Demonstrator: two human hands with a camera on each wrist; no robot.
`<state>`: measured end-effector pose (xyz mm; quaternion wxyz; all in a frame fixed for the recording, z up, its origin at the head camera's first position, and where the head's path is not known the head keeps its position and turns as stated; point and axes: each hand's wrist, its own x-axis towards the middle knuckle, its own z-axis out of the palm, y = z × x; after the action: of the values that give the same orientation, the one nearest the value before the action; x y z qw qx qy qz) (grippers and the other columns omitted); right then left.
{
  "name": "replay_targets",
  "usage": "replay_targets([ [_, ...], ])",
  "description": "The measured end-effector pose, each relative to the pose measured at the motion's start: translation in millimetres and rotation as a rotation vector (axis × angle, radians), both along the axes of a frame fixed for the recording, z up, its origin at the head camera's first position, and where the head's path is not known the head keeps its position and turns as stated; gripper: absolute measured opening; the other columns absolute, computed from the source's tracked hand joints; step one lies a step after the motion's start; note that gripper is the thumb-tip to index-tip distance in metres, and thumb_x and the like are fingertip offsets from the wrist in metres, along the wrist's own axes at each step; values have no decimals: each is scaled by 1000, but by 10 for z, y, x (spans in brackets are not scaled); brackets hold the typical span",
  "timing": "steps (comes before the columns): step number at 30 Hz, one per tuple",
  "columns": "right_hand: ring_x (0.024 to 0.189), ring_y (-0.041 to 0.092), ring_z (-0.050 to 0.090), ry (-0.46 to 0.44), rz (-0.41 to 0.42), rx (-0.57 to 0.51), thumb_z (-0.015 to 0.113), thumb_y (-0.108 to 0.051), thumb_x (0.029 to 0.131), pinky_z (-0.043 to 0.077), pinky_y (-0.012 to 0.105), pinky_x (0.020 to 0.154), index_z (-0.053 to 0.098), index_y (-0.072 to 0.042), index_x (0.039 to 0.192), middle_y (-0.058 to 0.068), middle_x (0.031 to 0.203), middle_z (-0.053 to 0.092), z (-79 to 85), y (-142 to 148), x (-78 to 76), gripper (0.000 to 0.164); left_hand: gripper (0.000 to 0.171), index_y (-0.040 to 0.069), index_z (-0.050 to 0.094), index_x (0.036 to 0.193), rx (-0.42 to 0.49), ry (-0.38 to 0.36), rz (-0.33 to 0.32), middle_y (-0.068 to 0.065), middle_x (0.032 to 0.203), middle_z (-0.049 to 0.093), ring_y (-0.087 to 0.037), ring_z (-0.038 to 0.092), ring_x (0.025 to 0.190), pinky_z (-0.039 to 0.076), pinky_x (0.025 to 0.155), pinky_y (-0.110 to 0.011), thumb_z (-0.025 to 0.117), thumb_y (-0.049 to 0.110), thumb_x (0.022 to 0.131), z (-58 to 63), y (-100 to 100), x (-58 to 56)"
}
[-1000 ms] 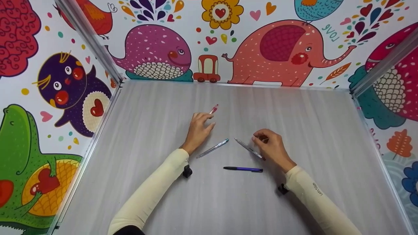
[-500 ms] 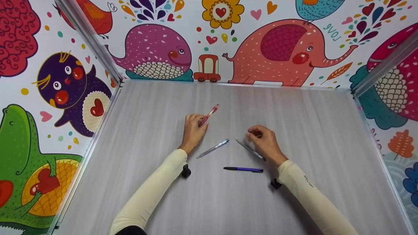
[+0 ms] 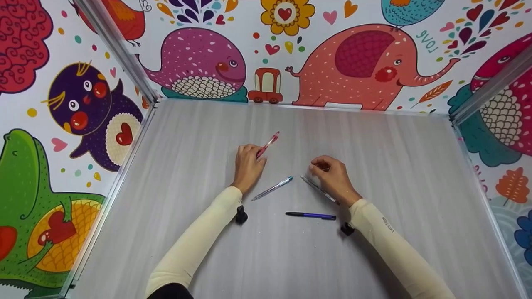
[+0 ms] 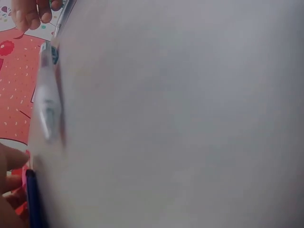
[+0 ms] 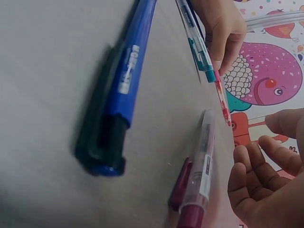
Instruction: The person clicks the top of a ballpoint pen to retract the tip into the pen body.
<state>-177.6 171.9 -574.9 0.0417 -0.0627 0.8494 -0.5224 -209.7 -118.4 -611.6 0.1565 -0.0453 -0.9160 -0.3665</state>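
Observation:
My left hand (image 3: 248,166) pinches a clear pen with pink ends (image 3: 269,143) near its lower end, at the back middle of the table. Pink also shows between the left fingers (image 4: 10,184) in the left wrist view. Beside them lies a dark blue pen (image 4: 33,202), which the left hand hides in the head view. My right hand (image 3: 334,176) hovers with loosely curled fingers and holds nothing; its bare fingers (image 5: 251,171) show in the right wrist view. Below it lies a clear pen with a maroon clip (image 3: 318,189), partly covered by the hand.
Between the hands lies a clear pen with a teal end (image 3: 272,188). A blue and black pen (image 3: 311,215) lies nearer the front. The grey table (image 3: 266,257) is bordered by printed walls (image 3: 187,54) with metal corner strips (image 3: 120,54).
My left hand has drawn back leftward, uncovering more of the pink pen, whose tip stays put. My right hand has moved left and slightly away from me over the maroon-clip pen.

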Motion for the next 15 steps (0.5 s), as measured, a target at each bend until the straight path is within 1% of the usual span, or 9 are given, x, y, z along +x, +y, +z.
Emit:
replay_targets([
  [5,100,23,70,3,3,5,75,-22,106,57,38,89,78,-9,118,4,107,75,-3,7,9,19,25,-3,79,118,-56,-11,19,-16,116,73,-35,60,114,48,101,-49,85,7,95,12,18,-10],
  [7,100,22,70,9,6,7,75,-22,106,57,37,89,78,-10,118,4,107,75,-7,12,12,17,24,-3,79,117,-76,-13,26,-15,115,73,-35,60,113,48,100,-49,84,8,96,16,21,-9],
  [12,100,22,68,21,9,11,76,-20,106,56,36,89,78,-11,118,5,108,75,-18,30,27,15,14,0,81,110,-128,-1,62,-13,106,74,-33,62,107,49,93,-50,81,11,100,13,26,-20],
  [15,101,22,68,22,9,12,76,-19,105,56,35,89,78,-9,118,5,109,75,-22,36,37,16,11,2,83,105,-126,11,71,-12,100,75,-32,62,103,49,90,-50,80,11,100,5,21,-25],
])
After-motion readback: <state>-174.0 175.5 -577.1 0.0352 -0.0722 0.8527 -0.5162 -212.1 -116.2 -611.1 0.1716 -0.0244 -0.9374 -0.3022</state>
